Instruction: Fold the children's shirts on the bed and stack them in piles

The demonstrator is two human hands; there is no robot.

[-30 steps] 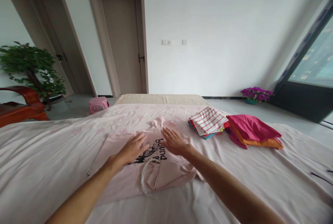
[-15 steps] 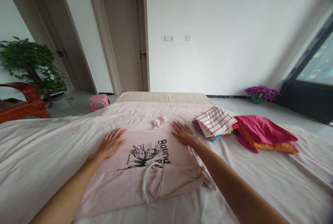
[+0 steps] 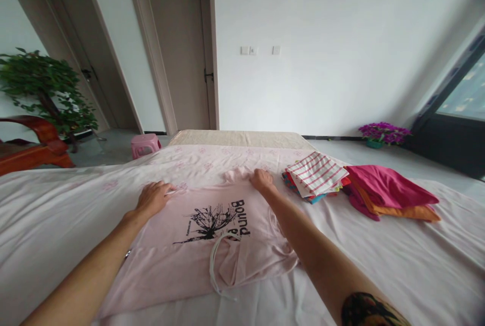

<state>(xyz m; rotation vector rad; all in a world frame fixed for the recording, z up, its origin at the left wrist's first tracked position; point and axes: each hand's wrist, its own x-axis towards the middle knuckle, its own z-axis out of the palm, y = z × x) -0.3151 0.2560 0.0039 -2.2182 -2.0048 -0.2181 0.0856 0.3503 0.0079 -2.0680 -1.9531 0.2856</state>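
Note:
A pale pink hoodie (image 3: 162, 265) with a dark butterfly-like print and "Bound" lettering lies spread before me, its near part folded over. A white drawstring (image 3: 212, 265) trails from the folded part. My left hand (image 3: 154, 198) is closed at the hoodie's far left corner, fingertips pinching the edge. At the far right my right hand (image 3: 262, 180) has its fingers curled on the fabric by a bunched bit of pink cloth. Part of the garment's right side is hidden behind my right forearm.
Right of the hoodie sits a stack of folded cloths (image 3: 316, 174), a red-striped white one on top. Beside it lie folded magenta and orange clothes (image 3: 394, 187). A pale bedsheet (image 3: 364, 265) lies underneath. Beyond are a pink stool (image 3: 146, 145) and a wooden chair (image 3: 41, 139).
Both hands lay flat with fingers stretched out on the hoodie; now their fingers are curled at its far edge. The right hand has shifted slightly away from me.

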